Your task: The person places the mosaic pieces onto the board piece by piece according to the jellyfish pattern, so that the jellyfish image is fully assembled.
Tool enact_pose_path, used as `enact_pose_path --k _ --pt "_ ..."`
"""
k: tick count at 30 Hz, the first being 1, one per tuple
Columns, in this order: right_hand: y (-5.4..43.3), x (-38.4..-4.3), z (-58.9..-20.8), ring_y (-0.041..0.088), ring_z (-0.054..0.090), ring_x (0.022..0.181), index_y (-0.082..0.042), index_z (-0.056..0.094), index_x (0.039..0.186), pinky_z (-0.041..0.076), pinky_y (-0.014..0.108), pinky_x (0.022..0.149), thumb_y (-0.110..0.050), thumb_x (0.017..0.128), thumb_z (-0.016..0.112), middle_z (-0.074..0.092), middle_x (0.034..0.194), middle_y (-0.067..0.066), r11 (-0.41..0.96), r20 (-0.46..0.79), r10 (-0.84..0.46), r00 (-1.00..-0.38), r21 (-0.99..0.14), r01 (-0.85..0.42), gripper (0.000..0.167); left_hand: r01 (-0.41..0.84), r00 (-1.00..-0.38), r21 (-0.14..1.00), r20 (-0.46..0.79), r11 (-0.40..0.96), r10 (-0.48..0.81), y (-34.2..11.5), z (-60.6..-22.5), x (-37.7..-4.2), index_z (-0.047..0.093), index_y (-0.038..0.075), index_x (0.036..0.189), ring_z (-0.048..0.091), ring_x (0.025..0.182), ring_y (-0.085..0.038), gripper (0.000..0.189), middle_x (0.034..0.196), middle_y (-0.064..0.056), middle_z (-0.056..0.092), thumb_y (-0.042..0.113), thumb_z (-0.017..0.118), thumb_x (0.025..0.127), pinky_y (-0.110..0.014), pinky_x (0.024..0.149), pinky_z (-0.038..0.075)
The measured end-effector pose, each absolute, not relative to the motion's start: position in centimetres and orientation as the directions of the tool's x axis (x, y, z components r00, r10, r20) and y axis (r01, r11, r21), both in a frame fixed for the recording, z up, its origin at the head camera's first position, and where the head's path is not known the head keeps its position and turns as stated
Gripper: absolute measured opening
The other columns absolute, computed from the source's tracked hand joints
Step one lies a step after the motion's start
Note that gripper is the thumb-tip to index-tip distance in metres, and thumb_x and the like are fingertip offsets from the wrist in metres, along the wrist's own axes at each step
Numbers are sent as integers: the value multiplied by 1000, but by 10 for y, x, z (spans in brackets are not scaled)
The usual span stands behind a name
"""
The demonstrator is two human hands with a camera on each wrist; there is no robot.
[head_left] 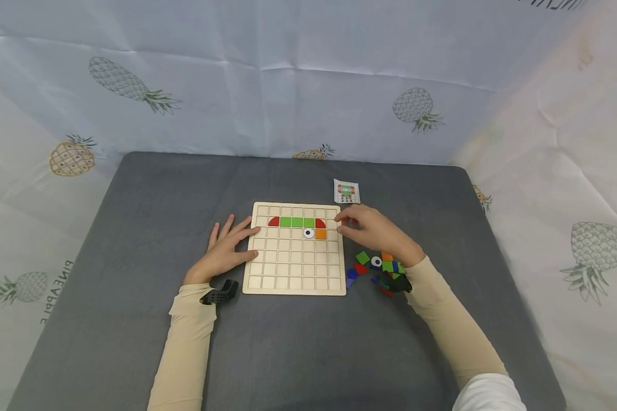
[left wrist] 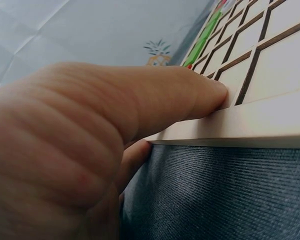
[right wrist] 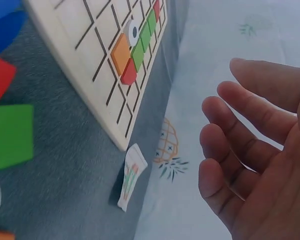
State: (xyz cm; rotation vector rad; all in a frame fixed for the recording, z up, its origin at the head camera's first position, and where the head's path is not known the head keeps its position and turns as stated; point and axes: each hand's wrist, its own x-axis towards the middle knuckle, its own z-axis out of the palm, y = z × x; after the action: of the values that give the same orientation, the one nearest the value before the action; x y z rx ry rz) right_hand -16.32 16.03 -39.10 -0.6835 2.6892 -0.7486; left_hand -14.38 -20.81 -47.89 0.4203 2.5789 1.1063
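Observation:
A square wooden grid board (head_left: 295, 268) lies flat on the table. Along its left edge rests my left hand (head_left: 221, 254), fingers spread; in the left wrist view the thumb (left wrist: 190, 92) presses on the board's rim. A row of green squares (head_left: 297, 222) crosses the upper part of the board, with a red rounded piece (head_left: 274, 221) at each end. Below the row sit a white eye disc (head_left: 309, 233) and an orange square (head_left: 320, 234), side by side. My right hand (head_left: 372, 228) hovers by the board's upper right edge, fingers loosely bent; the right wrist view shows nothing in it (right wrist: 255, 145).
Loose coloured pieces lie in a pile right of the board, among them a green square (head_left: 363, 258), a red piece (head_left: 360, 268) and another eye disc (head_left: 376, 261). A small picture card (head_left: 347, 192) lies behind the board. Pineapple-print cloth (head_left: 267, 103) hangs around the grey table (head_left: 185, 188).

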Motion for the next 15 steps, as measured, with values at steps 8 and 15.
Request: enact_pose_path --k 8,15 --pt "186 -143 -389 18 54 93 -6 69 125 51 35 78 -22 100 64 66 107 4 769 -139 -465 -875 -553 -321 30 143 -913 730 -164 668 375 -208 -479 -144 46 14 153 -6 159 -38 65 170 -11 20 26 71 94 -59 124 -17" --pt "206 -134 -403 16 51 80 -2 71 119 48 30 68 -15 99 65 66 96 5 808 -184 -427 -885 -516 -283 25 144 -915 725 -161 673 369 -207 -481 -145 47 14 153 -6 160 -37 66 170 -11 21 26 72 93 -58 124 -17"
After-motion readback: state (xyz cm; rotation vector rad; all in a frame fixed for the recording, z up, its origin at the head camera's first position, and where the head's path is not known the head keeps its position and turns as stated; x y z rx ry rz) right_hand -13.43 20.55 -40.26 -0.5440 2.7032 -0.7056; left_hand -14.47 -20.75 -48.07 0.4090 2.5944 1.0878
